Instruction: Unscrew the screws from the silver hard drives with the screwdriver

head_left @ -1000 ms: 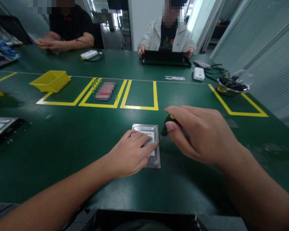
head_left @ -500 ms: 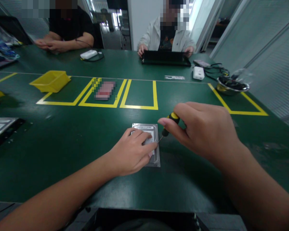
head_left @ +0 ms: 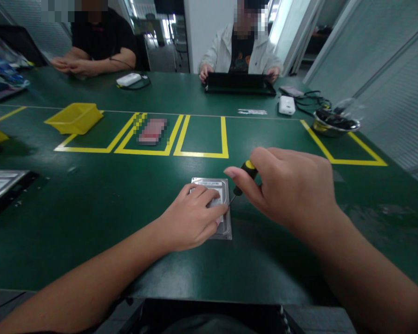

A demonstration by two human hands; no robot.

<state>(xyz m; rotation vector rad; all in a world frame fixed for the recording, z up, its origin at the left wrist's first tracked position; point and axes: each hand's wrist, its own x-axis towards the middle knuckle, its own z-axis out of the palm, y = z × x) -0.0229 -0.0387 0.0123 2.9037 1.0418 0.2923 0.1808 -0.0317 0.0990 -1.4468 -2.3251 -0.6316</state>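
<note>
A silver hard drive [head_left: 225, 230] with a white label lies flat on the green table, partly hidden under my left hand [head_left: 190, 220]. That hand presses over its top, fingers bent, holding it down; the index fingertip reaches the drive's right edge. In my right hand [head_left: 296, 185] is a screwdriver [head_left: 238, 189] with a black and yellow handle. It is gripped between thumb and curled fingers and leans over the drive. The shaft's tip meets the right edge of the drive, close to my left index finger; the exact contact point is too small to make out.
Yellow tape frames [head_left: 201, 154] mark the table. A yellow bin [head_left: 75, 119], a pink blurred item [head_left: 153, 131] and a metal bowl [head_left: 329, 132] of dark parts stand beyond. Another drive-like device [head_left: 7, 190] lies left. Two people sit opposite, one holding a black tray [head_left: 240, 84].
My right hand and the screwdriver handle have turned and shifted slightly left, with the tip still at the drive's edge. My left hand and the drive stay in place.
</note>
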